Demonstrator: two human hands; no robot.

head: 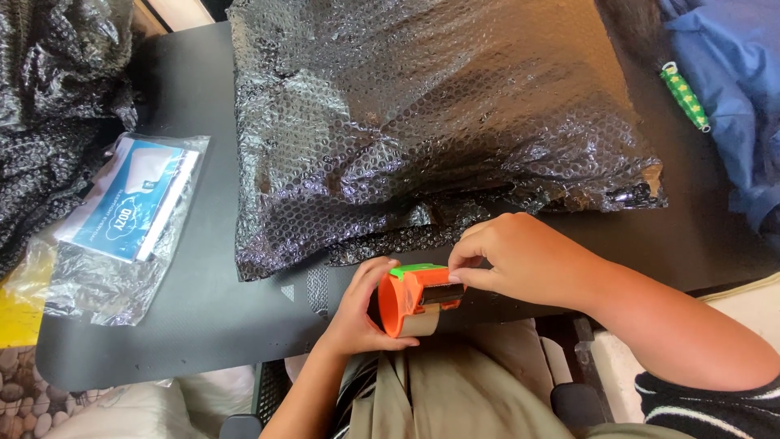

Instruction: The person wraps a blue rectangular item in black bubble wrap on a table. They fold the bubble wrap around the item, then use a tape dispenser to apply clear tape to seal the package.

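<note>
Dark grey table [203, 301] carries a large parcel wrapped in black bubble wrap [422, 122], with a clear plastic packet [122, 219] lying to its left. At the near edge, the left hand [357, 313] is clamped around an orange tape dispenser [410, 301], while the right hand [520, 256] pinches its fingertips [457, 276] together at the dispenser's top.

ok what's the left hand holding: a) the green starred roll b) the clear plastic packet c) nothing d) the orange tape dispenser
d: the left hand cups the orange tape dispenser from the side at the table edge, while the right hand pinches at its front end.
</note>
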